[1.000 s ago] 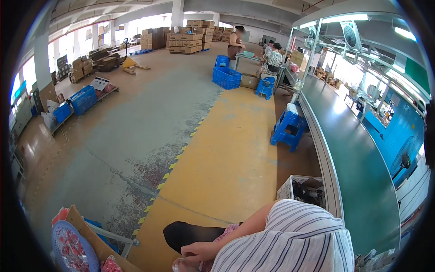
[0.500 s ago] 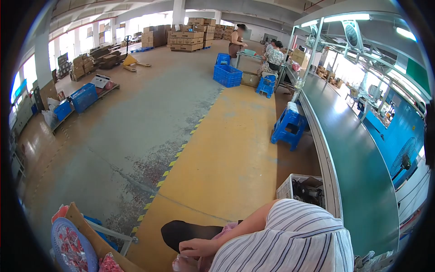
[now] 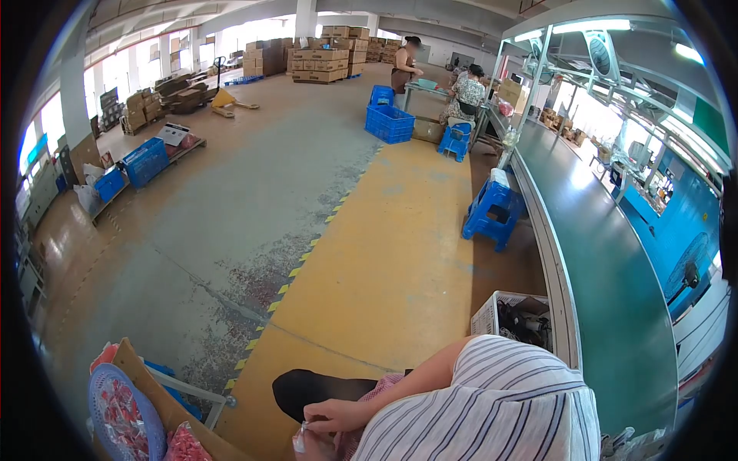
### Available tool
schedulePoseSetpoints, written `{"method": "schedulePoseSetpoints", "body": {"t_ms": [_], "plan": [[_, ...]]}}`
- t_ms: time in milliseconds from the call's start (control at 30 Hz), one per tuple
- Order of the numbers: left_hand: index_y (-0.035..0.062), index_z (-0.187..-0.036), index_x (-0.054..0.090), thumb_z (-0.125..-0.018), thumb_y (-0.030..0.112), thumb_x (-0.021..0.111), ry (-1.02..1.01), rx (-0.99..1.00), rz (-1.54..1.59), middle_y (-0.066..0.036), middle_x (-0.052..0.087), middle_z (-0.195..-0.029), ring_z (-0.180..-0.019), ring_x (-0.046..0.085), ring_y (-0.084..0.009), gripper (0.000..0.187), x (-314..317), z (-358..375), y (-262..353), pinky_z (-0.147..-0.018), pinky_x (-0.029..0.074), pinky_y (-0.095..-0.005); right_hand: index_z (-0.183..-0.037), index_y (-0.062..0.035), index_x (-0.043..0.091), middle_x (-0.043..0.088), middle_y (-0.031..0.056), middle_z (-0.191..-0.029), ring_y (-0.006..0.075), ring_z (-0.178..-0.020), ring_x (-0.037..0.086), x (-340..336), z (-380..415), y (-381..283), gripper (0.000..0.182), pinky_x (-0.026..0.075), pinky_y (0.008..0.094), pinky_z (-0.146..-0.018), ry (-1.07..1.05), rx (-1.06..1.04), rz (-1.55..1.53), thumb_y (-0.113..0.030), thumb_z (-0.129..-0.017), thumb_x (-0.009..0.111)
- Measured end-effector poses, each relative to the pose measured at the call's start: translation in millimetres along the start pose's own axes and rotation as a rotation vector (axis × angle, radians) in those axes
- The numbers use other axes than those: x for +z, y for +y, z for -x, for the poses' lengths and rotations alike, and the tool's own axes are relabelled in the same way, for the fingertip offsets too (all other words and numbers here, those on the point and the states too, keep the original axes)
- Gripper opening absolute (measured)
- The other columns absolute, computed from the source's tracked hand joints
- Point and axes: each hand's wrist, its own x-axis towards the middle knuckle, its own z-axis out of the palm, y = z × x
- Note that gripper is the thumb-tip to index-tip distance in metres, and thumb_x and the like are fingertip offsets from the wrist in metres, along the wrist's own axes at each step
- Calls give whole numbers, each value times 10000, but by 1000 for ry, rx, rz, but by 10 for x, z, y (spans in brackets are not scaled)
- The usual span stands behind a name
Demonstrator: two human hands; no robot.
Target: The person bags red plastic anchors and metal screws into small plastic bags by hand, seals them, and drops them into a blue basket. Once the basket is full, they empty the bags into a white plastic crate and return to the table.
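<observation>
**Small packet lifted at the line's near end**

A long green conveyor (image 3: pixel 615 292) runs along the right, beside a wide factory floor (image 3: pixel 231 215). Two workers (image 3: pixel 438 73) stand far off; two blue stools (image 3: pixel 492 211) line the belt. Near left, one blue basket (image 3: pixel 123 415) holds red packets. At bottom centre, the hand (image 3: pixel 334 421), fingers curled shut, now pinches a small clear packet (image 3: pixel 300 439) that has come up slightly since a second ago; which hand it is, and the other hand, cannot be told.
</observation>
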Motion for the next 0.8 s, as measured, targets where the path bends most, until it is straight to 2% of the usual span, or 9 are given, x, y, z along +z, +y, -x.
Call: {"method": "schedulePoseSetpoints", "body": {"t_ms": [67, 167, 333, 467, 567, 667, 767, 800], "plan": [[68, -969, 562, -1007, 249, 482, -57, -12, 70, -49, 572, -809, -707, 520, -144, 203, 69, 55, 114, -625, 454, -275, -928, -24, 519, 579, 111, -807, 203, -750, 575, -13, 1, 38, 236, 462, 333, -689, 12, 6, -15, -257, -965, 529], [57, -1032, 577, -1003, 274, 496, -84, -50, 96, -75, 601, -856, -754, 552, -179, 234, -553, -373, -829, -674, 484, -309, -929, -22, 526, 591, 115, -816, 208, -758, 586, -8, 15, 46, 234, 466, 334, -691, 29, -4, -23, -254, -962, 530], [65, -1061, 573, -1009, 290, 475, -51, -109, 89, -69, 609, -939, -824, 552, -171, 252, -191, -111, -258, -727, 477, -305, -893, -18, 551, 605, 114, -804, 211, -766, 594, -31, 22, -75, 257, 469, 326, -700, -55, -7, 63, -262, -966, 521], [71, -1085, 571, -1015, 303, 458, -52, -172, 122, -64, 616, -1006, -879, 553, -164, 268, -81, -14, -73, -770, 472, -301, -862, -11, 557, 599, 113, -781, 208, -754, 586, -10, 27, 71, 289, 464, 326, -694, -3, -39, 40, -273, -974, 511], [85, -1073, 567, -1023, 315, 428, -39, -149, 12, -44, 605, -1011, -901, 538, -144, 273, -251, -108, -281, -782, 454, -301, -848, -10, 548, 589, 109, -768, 193, -732, 571, -1, 39, 66, 296, 458, 327, -686, 33, -34, -8, -272, -978, 504], [91, -1040, 566, -1019, 341, 425, -23, -131, -260, -41, 597, -966, -863, 531, -135, 288, -480, -263, -575, -742, 443, -298, -837, -12, 538, 579, 99, -755, 175, -719, 558, -16, 24, 38, 301, 455, 324, -681, 2, -33, 22, -272, -982, 498], [89, -1030, 569, -1016, 359, 422, -16, 245, -831, -38, 589, -943, -851, 523, -118, 308, -848, -387, -1014, -741, 432, -265, -836, -14, 533, 566, 91, -742, 165, -714, 549, -13, 33, 10, 303, 453, 322, -678, -17, -24, 50, -275, -985, 495], [86, -1049, 566, -1018, 352, 417, -22, 305, -799, -43, 587, -930, -835, 522, -116, 307, -743, -331, -876, -728, 432, -263, -838, -14, 532, 561, 91, -738, 165, -713, 548, -19, 31, 3, 305, 451, 322, -676, -29, -14, 50, -278, -985, 494]]}}
